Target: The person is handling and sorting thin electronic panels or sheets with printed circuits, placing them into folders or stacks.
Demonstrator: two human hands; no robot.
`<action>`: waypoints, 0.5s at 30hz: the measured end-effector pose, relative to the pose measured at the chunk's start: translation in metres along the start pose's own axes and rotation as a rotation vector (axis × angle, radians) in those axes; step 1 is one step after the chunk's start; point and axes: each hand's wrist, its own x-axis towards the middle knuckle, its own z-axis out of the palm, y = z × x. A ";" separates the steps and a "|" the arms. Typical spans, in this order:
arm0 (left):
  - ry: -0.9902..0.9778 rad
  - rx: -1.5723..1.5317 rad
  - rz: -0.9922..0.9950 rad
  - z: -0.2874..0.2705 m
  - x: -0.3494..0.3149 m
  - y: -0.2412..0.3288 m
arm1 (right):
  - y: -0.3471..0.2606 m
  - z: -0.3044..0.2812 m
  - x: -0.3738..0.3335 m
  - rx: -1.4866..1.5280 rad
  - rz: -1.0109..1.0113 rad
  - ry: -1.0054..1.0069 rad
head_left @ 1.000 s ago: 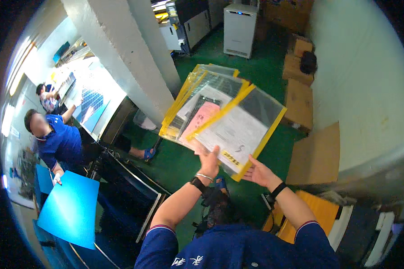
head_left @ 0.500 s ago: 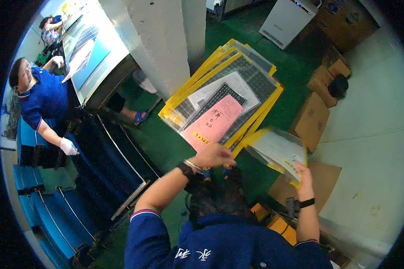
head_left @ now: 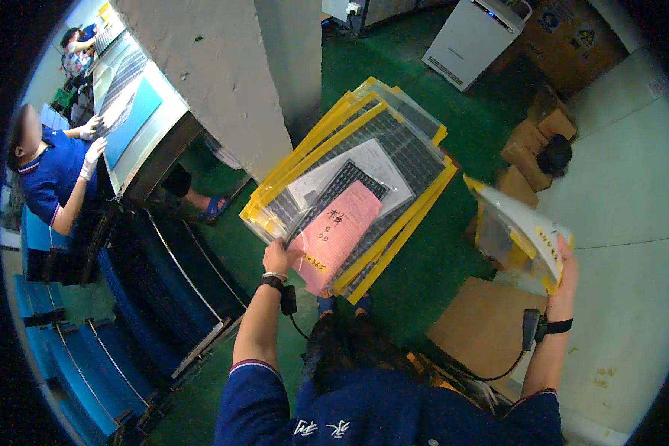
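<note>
A pile of clear plastic sleeves with yellow edges (head_left: 431, 195) holds dark gridded sheets. On top lie a white printed sheet (head_left: 394, 172), a narrow dark gridded strip (head_left: 357, 172) and a pink paper sheet (head_left: 338, 223) with handwriting. My left hand (head_left: 281, 259) is closed at the pink sheet's lower left corner, thumb on top; its other fingers are partly hidden. Off to the right, my right hand (head_left: 563, 271) grips a yellow-edged plastic sleeve (head_left: 514, 223) with white paper inside, raised and tilted, apart from the pile.
A grey pillar (head_left: 215, 82) stands beyond the pile. At left, a gloved co-worker (head_left: 59, 171) is at a table (head_left: 175, 104), near blue racks (head_left: 156, 282). Cardboard boxes (head_left: 520, 152) line the right wall; a flat cardboard piece (head_left: 476, 327) lies below. A white appliance (head_left: 472, 44) stands behind.
My left hand has moved left and taken the pink sheet's corner. My right hand has carried the sleeve right and tipped it steeper. The co-worker's lower hand has risen to the table.
</note>
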 end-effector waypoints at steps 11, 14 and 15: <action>0.303 -0.579 0.068 -0.125 -0.095 -0.064 | 0.168 0.142 -0.011 -0.025 0.385 -0.494; 0.499 -0.665 -0.156 -0.180 -0.163 -0.109 | 0.287 0.182 -0.012 0.287 0.790 -0.615; 0.567 -0.636 -0.170 -0.194 -0.188 -0.133 | 0.322 0.190 -0.013 0.297 0.866 -0.642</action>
